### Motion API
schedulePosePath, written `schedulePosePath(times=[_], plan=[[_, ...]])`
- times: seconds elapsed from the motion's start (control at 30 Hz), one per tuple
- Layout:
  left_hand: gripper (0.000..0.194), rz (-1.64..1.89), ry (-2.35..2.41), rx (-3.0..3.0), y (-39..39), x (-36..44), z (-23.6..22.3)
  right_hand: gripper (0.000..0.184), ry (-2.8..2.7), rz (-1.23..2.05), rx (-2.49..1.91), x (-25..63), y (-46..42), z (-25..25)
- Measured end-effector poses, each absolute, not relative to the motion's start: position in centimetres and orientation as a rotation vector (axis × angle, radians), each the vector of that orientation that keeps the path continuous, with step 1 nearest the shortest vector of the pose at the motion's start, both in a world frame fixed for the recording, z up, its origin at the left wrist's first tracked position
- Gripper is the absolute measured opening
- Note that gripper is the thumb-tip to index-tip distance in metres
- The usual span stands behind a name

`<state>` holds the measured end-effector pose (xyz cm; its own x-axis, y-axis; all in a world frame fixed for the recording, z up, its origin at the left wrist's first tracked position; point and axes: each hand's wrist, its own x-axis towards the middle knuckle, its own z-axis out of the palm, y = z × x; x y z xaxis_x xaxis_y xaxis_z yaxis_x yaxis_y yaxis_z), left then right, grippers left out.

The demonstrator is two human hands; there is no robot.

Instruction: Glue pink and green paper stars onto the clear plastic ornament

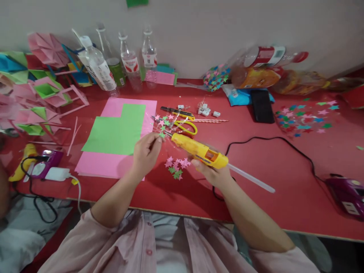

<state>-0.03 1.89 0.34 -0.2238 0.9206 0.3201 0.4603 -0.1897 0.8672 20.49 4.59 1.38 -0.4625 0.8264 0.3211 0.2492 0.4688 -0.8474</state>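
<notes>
My right hand (212, 173) is wrapped round a yellow hot glue gun (196, 148), a clear glue stick (251, 178) jutting from its back end. The gun's nozzle points left, close to the fingertips of my left hand (147, 154). Those fingers are pinched on a small green paper star (162, 134). Around it are pink and green stars (162, 122) that seem joined to thin clear strands. Below the nozzle, a pile of loose pink and green stars (176, 166) lies on the red table (182, 193).
Scissors with yellow handles (195, 127) and a cutter lie just beyond the gun. Green and pink paper sheets (116, 129) are left of my hands. Plastic bottles (131, 64) line the wall. A black cord (267, 138) runs right to a purple box (347, 195). A phone (262, 106) lies behind.
</notes>
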Motion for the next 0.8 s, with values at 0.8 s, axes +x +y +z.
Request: schedulePosePath(times=[0.8], plan=[[0.019,1.416,1.690,1.820,1.69,0.11,0.43,0.028,-2.030,0.869,-0.914,20.13,4.38,1.11]])
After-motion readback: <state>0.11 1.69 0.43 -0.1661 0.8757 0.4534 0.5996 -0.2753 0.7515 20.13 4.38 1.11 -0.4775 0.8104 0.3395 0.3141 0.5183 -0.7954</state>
